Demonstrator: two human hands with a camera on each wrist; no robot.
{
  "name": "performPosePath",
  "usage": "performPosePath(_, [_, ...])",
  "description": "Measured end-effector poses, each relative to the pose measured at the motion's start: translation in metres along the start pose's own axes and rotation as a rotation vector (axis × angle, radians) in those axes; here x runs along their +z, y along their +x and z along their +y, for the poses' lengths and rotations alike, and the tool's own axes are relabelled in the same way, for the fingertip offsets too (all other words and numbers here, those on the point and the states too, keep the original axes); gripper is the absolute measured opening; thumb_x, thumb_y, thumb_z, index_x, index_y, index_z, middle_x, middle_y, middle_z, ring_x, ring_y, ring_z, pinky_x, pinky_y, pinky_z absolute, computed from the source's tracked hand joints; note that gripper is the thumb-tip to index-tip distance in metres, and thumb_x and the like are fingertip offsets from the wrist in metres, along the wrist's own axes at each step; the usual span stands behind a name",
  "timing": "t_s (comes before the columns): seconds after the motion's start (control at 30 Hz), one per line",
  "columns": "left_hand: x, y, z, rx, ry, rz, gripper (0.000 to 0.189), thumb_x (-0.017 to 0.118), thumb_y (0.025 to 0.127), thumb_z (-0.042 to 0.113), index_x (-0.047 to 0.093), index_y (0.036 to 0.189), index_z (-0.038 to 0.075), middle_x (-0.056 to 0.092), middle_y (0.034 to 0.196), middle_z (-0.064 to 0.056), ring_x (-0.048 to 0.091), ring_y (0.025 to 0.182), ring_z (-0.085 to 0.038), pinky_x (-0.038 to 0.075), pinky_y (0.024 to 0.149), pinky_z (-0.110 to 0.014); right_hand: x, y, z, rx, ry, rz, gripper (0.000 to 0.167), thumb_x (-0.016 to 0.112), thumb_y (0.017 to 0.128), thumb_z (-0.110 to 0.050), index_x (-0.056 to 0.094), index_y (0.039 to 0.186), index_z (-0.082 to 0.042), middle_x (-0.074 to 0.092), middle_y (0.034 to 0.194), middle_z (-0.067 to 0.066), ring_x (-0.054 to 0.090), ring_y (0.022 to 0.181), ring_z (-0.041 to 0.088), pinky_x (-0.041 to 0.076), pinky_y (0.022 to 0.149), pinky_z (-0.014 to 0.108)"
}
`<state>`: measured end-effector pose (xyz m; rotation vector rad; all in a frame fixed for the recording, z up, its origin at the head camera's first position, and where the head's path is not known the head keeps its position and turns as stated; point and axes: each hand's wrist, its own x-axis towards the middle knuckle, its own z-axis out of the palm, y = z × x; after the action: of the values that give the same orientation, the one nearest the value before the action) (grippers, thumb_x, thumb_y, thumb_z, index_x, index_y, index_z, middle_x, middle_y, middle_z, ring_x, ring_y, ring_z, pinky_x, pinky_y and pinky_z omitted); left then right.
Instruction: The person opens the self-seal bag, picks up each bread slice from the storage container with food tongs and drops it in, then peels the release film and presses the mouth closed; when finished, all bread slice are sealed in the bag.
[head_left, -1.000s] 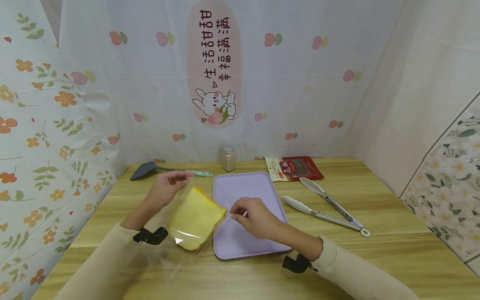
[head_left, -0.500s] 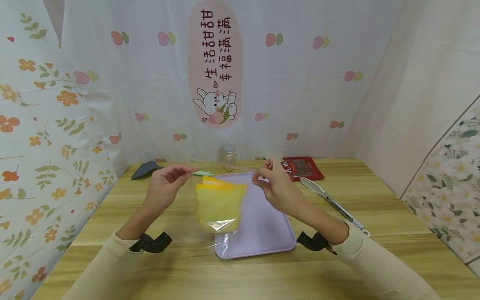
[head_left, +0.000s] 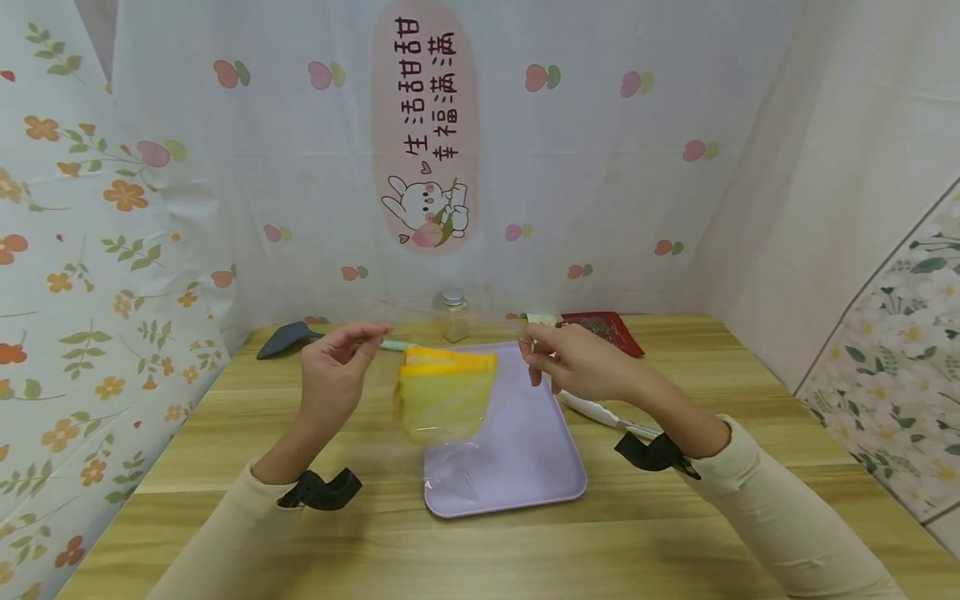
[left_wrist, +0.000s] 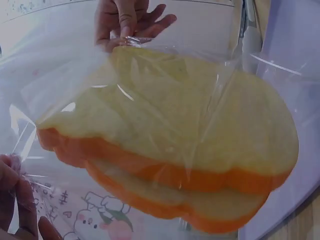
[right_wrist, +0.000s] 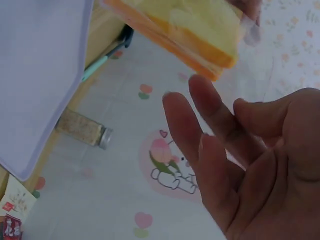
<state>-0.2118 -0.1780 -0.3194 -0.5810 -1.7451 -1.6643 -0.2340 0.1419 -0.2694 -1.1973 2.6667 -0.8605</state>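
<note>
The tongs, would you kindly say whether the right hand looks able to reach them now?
Probably yes: the tongs lie below the right hand, but it pinches the clear bag and should release it first.

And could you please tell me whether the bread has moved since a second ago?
Yes, rightward: the bread, mostly left of the tray before, now mostly overlaps it in the head view.

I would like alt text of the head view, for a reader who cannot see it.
A person's left hand and right hand hold up a clear bag of yellow bread slices over a lilac tray on a wooden table. Behind are a dark spatula, a lidded jar and a red packet; tongs lie partly hidden at right.
</note>
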Motion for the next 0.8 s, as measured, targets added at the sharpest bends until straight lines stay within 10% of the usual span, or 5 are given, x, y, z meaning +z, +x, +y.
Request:
performPosePath(0.5, [0.004,-0.008,0.006,0.006,-0.074,-0.011,0.014,0.063,0.09,-0.013,0.073,0.097,-0.005,0.075,0.099,-0.006,0.068,0.102,-0.013,0.053,0.076,-0.019,0.013,0.006,0.023,-0.097,-0.022,-0.073,0.007,0.05,0.105,-0.011,0.051,0.098,-0.014,0.07,0.101,-0.009,0.064,0.089,0.01,0.053,0.078,0.03])
performPosePath(0.8, [0.004,-0.008,0.01,0.005,-0.079,-0.018,0.013,0.063,0.091,-0.01,0.073,0.098,-0.005,0.075,0.098,-0.007,0.068,0.098,-0.016,0.054,0.078,-0.021,0.032,0.012,0.032,-0.041,0.03,0.066,0.015,0.068,0.096,-0.022,0.056,0.099,-0.013,0.07,0.109,-0.001,0.067,0.104,0.018,0.052,0.068,0.029])
